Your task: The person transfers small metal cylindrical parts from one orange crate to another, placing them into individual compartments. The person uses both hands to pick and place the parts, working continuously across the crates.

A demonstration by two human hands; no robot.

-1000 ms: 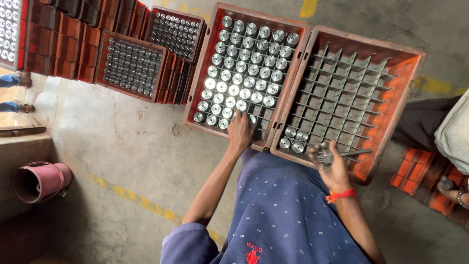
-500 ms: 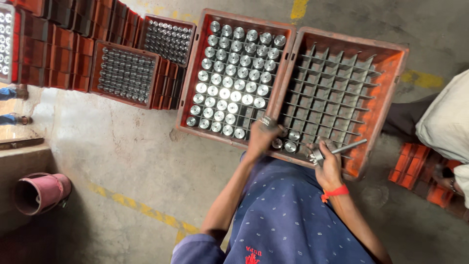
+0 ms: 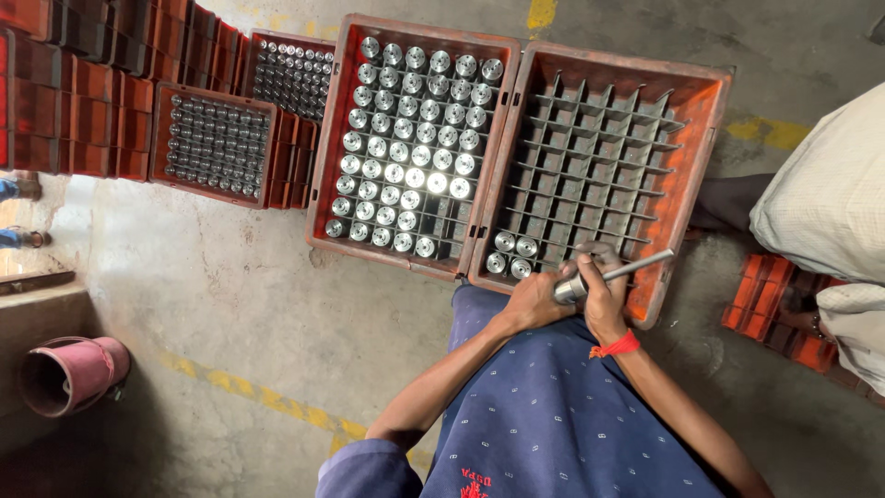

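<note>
My left hand [image 3: 533,300] holds a shiny metal cylinder [image 3: 570,290] over the near edge of the right red crate [image 3: 701,157]. My right hand [image 3: 601,295], with a red band at the wrist, grips a thin metal rod [image 3: 636,266] whose tip meets the cylinder. That crate has a grid of dividers, with three cylinders [image 3: 513,253] in its near-left cells. The left red crate [image 3: 341,138] beside it is nearly full of upright metal cylinders [image 3: 412,138].
More red crates of metal parts [image 3: 214,140] are stacked at the upper left. A pink bucket [image 3: 66,372] lies at the lower left. Another person in pale clothing [image 3: 823,207] sits at the right, near small red crates [image 3: 770,304]. A yellow line [image 3: 277,402] crosses the concrete floor.
My left hand left the full crate with a cylinder and came across to my right hand at the divided crate's near edge. The rod now meets the cylinder.
</note>
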